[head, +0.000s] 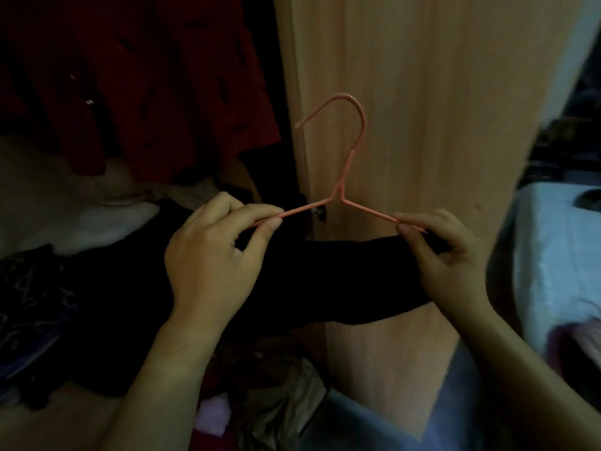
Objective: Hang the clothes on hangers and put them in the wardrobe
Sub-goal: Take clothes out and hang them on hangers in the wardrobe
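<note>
Hanger, thin pink wire type, is held up in front of the wardrobe door, hook on top & pointing left, w/ a black garment folded over its bottom bar and sagging below. Left hand pinches the left shoulder arm btwn thumb and forefinger, other fingers curled loosely behind. Right hand pinches the far end of the right arm the same way; its lower fingers seem tucked into the cloth, tho it's too dark to be sure.

One hand per end makes sense: it holds the frame level so the cloth can't slide off either side, and each hand can tug the fabric flat along the bar. Part of the garment trails off left toward the heap by a patterned cloth, so prob. not fully draped yet. I'd say the step in hand is evening it out.

Red clothes hang in the dark opening left of the door, i.e. likely where this one goes. Hook is free, ready for a rail. Bed w/ pale sheet sits off right.
</note>
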Demonstrator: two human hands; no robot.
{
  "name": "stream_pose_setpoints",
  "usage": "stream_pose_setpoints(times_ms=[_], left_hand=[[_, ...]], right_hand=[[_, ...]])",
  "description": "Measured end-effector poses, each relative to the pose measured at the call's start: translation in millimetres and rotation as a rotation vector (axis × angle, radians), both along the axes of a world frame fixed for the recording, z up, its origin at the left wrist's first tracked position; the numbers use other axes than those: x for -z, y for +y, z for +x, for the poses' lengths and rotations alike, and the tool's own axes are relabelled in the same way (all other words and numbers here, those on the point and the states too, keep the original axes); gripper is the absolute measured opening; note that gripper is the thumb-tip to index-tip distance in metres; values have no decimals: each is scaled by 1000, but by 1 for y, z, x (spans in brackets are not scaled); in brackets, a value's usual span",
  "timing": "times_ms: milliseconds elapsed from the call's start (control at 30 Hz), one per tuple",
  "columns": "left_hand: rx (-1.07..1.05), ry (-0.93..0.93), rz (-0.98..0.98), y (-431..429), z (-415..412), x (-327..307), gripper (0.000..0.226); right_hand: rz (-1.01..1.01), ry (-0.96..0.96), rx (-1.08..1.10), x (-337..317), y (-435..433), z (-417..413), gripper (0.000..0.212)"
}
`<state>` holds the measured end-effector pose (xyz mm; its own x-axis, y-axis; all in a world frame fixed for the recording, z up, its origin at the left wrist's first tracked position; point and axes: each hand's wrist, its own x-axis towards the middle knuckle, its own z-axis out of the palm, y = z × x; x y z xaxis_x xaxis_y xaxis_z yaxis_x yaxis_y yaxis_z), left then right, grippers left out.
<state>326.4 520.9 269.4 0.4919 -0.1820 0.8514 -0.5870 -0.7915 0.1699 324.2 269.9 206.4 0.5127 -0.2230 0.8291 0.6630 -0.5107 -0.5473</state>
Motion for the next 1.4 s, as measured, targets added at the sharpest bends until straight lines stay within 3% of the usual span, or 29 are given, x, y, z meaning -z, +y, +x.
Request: stream_pose_setpoints(times_ms=[267,500,767,1033,1233,1400], left_hand=[[154,48,44,-141,-121,51,16],[473,313,-44,-281,-221,100,16],[813,594,-128,-400,-272,155,11],[906,647,-126,-525,-250,147,14],[930,646,-192,-636,-186,153,10],[837,651,-89,-733,-103,172,9]], right_hand=[[110,143,178,65,-128,-169,16],[130,233,390,97,-253,-329,17],[102,357,632,120,-342,-441,17],[163,366,772,100,-447,-436,17],[121,376,842,85,-547,-377,14],[43,535,873,93,-647,-299,13]])
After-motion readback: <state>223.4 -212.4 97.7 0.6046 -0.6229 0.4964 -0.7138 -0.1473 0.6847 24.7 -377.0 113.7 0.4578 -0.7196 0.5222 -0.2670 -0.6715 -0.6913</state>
